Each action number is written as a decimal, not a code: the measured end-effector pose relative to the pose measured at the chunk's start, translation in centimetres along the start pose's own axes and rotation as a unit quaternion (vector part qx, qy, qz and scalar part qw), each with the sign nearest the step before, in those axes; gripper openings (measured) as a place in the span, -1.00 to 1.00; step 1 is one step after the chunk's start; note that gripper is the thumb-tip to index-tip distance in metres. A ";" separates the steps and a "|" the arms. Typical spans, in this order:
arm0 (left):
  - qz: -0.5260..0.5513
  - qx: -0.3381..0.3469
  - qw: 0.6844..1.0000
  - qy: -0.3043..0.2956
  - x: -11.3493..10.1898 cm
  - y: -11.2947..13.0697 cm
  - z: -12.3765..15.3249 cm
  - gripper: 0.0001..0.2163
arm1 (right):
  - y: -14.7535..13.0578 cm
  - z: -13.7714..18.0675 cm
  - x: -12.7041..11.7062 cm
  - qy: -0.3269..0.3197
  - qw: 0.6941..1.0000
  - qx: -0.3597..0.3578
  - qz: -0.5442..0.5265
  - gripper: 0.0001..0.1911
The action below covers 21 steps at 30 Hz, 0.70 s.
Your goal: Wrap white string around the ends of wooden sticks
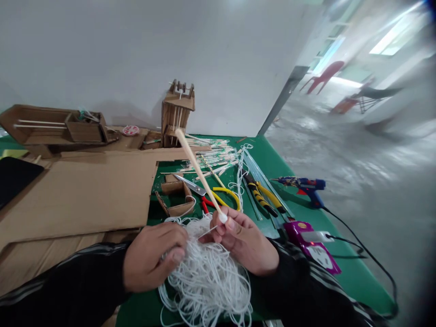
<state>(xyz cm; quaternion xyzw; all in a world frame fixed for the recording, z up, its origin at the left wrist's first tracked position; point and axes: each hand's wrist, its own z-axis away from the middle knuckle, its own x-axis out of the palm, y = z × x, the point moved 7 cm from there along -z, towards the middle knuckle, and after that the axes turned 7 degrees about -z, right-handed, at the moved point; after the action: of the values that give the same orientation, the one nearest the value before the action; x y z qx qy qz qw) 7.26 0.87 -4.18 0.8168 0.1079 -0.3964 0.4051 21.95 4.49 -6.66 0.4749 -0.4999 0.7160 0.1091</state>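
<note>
My left hand (153,259) is closed on a tangled bundle of white string (207,281) that lies on the green table (354,277) close to me. My right hand (245,240) pinches a long pale wooden stick (197,170), which points up and away toward a small cardboard tower (177,113). Its near end shows white at my fingertips, and a thin strand of the string runs between my hands. Both sleeves are dark.
A large cardboard sheet (78,195) covers the left of the table, with a cardboard boat model (57,127) behind it. Scissors (190,185), pliers (264,197), a blue glue gun (306,187), a purple device (311,245) with cable, and loose sticks (214,156) lie beyond my hands.
</note>
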 end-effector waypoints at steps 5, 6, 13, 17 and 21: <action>-0.031 -0.243 0.967 -0.064 0.8 -2.3 -0.3 -0.77 | 0.6 0.2 -0.4 -0.008 0.999 0.008 0.040 -0.77; -0.041 -0.258 0.962 -0.082 1.0 -2.3 -0.4 -0.77 | 0.7 0.3 -0.5 -0.004 0.999 0.012 0.047 -0.76; -0.131 -0.189 0.970 -0.084 1.0 -1.3 -0.6 -0.86 | 1.1 0.4 -0.7 0.000 0.995 0.028 0.094 -0.71; -0.090 -0.219 0.965 -0.109 1.1 -1.7 -0.6 -0.90 | 1.1 0.4 -0.6 -0.016 0.993 0.031 0.116 -0.73; 0.047 -0.273 0.955 -0.105 1.1 -2.2 -0.7 -0.79 | 1.3 0.5 -0.8 -0.023 0.989 0.043 0.139 -0.73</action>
<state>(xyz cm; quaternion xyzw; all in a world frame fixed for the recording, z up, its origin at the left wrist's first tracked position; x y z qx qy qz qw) 7.32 2.61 -6.02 0.6327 0.1303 -0.4162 0.6399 21.81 3.72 -8.05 0.4216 -0.5322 0.7338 -0.0236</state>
